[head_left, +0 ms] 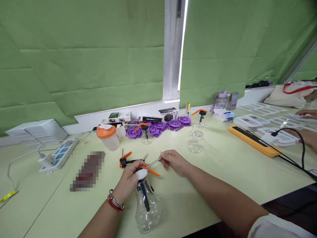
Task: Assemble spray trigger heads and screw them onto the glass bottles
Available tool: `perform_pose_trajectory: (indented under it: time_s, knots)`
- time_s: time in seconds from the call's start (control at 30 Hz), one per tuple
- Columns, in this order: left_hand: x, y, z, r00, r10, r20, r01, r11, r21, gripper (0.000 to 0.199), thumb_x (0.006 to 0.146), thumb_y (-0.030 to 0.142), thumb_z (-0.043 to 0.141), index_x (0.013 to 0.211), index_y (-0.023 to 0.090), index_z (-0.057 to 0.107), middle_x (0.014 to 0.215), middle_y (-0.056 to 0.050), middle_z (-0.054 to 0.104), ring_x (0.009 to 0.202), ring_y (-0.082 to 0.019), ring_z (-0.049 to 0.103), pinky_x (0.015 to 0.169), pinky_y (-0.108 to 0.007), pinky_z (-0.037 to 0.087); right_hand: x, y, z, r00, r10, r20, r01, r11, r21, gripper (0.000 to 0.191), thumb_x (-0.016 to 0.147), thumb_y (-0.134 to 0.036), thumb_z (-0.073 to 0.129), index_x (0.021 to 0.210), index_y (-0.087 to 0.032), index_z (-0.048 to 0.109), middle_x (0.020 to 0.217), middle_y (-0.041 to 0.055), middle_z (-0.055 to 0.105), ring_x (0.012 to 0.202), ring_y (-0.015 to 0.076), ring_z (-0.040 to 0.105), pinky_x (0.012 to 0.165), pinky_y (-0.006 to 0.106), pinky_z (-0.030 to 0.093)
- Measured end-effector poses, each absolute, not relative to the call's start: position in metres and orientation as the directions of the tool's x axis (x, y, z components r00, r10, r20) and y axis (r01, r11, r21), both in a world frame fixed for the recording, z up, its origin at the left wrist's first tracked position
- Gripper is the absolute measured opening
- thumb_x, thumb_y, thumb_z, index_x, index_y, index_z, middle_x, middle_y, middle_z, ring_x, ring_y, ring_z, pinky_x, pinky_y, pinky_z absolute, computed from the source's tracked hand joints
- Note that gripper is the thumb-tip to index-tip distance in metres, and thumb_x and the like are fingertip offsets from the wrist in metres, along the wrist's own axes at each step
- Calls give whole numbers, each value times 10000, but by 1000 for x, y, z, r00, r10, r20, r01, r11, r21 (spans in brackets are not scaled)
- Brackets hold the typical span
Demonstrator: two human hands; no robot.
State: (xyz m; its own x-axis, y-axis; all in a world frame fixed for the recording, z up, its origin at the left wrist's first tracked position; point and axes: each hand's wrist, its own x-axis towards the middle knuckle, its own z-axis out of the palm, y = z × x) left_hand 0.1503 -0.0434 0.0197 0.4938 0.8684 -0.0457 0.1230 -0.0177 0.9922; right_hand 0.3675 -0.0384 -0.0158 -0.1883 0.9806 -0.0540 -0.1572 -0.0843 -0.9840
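My left hand (130,180) is closed around the neck and top of a clear, bulb-shaped spray bottle (148,216). That bottle's sprayer has an orange trigger (154,171), and a black part hangs inside the glass. White wrapping covers a finger of this hand. A thin metal spout (154,163) runs from the sprayer toward my right hand (174,161), whose fingertips pinch its far end. Just beyond my left hand lies a loose sprayer head (126,161) with an orange trigger and black body.
Clear bottles with sprayers (146,137) (201,117) and bottles without (194,145) stand farther back. Purple wheel-like parts (159,126) line the wall beside small boxes (169,114). An orange-lidded cup (107,136) and power strip (59,157) are left; an orange power strip (252,141) and another person's hand (308,114) are right.
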Motion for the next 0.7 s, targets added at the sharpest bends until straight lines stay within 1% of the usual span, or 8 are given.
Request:
perform_pose_trajectory:
  time_s: [0.1, 0.23, 0.37, 0.43, 0.5, 0.57, 0.63, 0.7]
  knots:
    - [153, -46, 19, 532, 846, -42, 123, -28, 992, 151, 733, 263, 567, 855, 175, 575, 660, 31, 469, 533, -90, 419, 492, -205, 338, 370, -40, -12, -156, 983, -95, -103, -112, -988, 465, 742, -585, 589, 637, -132, 595, 441, -41, 464, 401, 72, 394, 431, 225, 329]
    - [155, -46, 17, 521, 852, -51, 109, -7, 994, 134, 755, 275, 552, 839, 171, 565, 630, 32, 458, 532, -99, 436, 498, -213, 349, 370, -40, -14, -147, 988, -47, -178, -73, -981, 381, 654, -489, 725, 734, -138, 602, 571, -32, 551, 468, 67, 466, 489, 222, 401]
    - [156, -45, 15, 513, 854, -84, 88, 46, 995, 146, 760, 297, 558, 830, 169, 549, 589, 50, 424, 492, -86, 397, 470, -204, 321, 371, -39, -18, -125, 973, -196, -140, -212, -967, 443, 723, -577, 619, 640, -150, 535, 444, -57, 462, 340, 46, 336, 348, 200, 266]
    - [156, -44, 15, 506, 858, -91, 90, 52, 995, 144, 759, 297, 561, 823, 169, 544, 580, 52, 427, 486, -83, 393, 465, -200, 314, 371, -39, -19, -134, 977, -167, -168, -188, -968, 401, 685, -518, 687, 647, -151, 531, 450, -65, 460, 358, 43, 350, 358, 191, 287]
    - [156, -43, 15, 488, 867, -100, 97, 60, 993, 143, 759, 298, 561, 820, 170, 543, 579, 49, 443, 488, -86, 407, 466, -199, 318, 371, -39, -18, -156, 980, -124, -225, -157, -962, 365, 651, -457, 738, 713, -143, 563, 527, -47, 523, 416, 51, 419, 389, 187, 338]
    - [156, -41, 15, 472, 875, -110, 105, 68, 992, 148, 753, 302, 565, 814, 169, 545, 579, 45, 460, 490, -93, 426, 465, -200, 321, 371, -39, -18, -163, 971, -175, -214, -208, -955, 382, 684, -494, 697, 737, -133, 583, 539, -33, 538, 400, 52, 416, 362, 187, 311]
    - [156, -40, 15, 464, 879, -111, 107, 68, 992, 153, 741, 305, 574, 803, 167, 551, 571, 44, 467, 484, -93, 424, 462, -200, 319, 371, -39, -18, -153, 962, -228, -169, -253, -953, 412, 721, -535, 642, 700, -128, 581, 487, -40, 510, 348, 41, 360, 332, 187, 253]
    - [156, -40, 14, 462, 880, -109, 101, 70, 992, 159, 736, 310, 578, 800, 167, 555, 557, 48, 465, 473, -90, 414, 459, -200, 315, 371, -39, -18, -148, 969, -198, -177, -223, -959, 374, 689, -488, 692, 707, -130, 583, 492, -45, 514, 360, 41, 375, 346, 186, 275]
